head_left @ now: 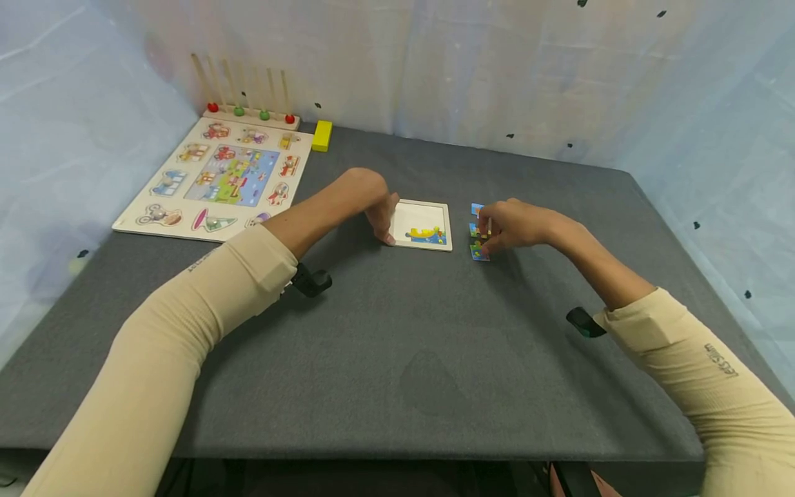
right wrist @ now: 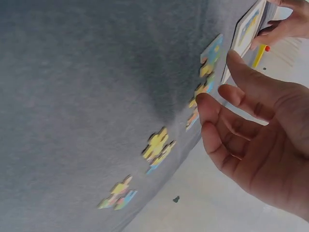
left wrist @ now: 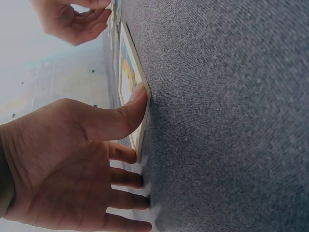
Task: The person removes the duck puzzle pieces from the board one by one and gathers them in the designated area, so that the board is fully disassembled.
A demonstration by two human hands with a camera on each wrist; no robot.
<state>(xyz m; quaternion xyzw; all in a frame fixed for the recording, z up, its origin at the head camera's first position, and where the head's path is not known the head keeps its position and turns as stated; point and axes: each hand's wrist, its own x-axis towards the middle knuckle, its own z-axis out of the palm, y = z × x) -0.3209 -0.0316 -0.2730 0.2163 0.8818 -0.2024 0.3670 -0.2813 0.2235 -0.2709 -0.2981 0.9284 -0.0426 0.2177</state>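
A shallow wooden puzzle tray (head_left: pixel 422 212) lies mid-table, with joined blue and yellow pieces (head_left: pixel 428 236) along its near right side. My left hand (left wrist: pixel 72 164) rests at the tray's left edge. Its thumb presses on the frame and its index finger touches the rim, while the other fingers stretch straight onto the cloth. Right of the tray, my right hand (head_left: pixel 518 224) hovers over loose jigsaw pieces (head_left: pixel 479 252). Its fingers are loosely bent, with a gap to the thumb and nothing between them. More loose pieces (right wrist: pixel 157 144), hidden by that hand in the head view, lie farther right.
A large wooden picture board (head_left: pixel 139 207) lies at the back left. Behind it stands a peg rack (head_left: pixel 251 114) with red and green beads. A yellow block (head_left: pixel 321 136) sits beside them. Plastic sheeting (head_left: pixel 466 76) hangs behind the grey cloth-covered table (head_left: pixel 373 373).
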